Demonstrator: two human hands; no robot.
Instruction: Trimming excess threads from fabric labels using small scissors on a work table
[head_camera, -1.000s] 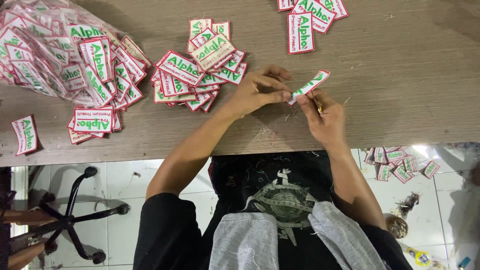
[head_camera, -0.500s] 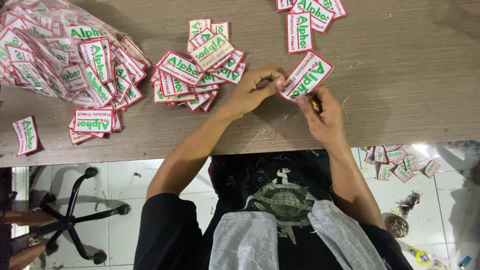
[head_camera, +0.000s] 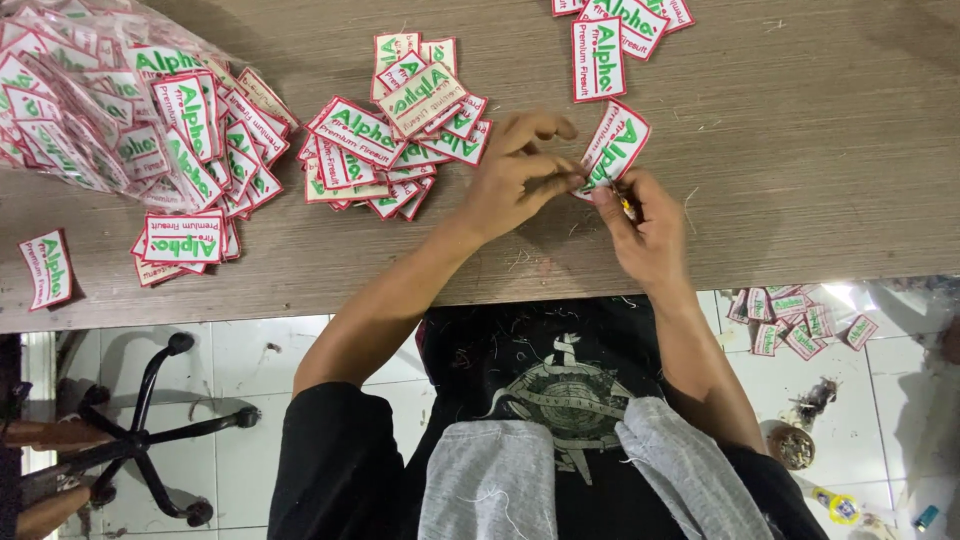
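Observation:
My left hand (head_camera: 520, 170) pinches the lower edge of a white embroidered patch (head_camera: 617, 143) with a red border and green lettering. The patch is held face up just above the wooden table (head_camera: 800, 180). My right hand (head_camera: 648, 235) meets it from the right, with its fingertips at the patch's bottom corner. A small yellowish tool (head_camera: 628, 208) sits between those fingers, and most of it is hidden. Both hands are near the table's front edge.
A loose pile of the same patches (head_camera: 400, 130) lies left of my hands. A clear bag full of patches (head_camera: 90, 110) fills the far left. More patches (head_camera: 610, 40) lie at the top edge, one patch (head_camera: 48, 268) alone at the left. Fallen patches (head_camera: 800, 325) and a chair base (head_camera: 150, 440) are on the floor.
The patch has turned from nearly edge-on to face up and stands more upright between my hands. Both hands stayed in about the same place.

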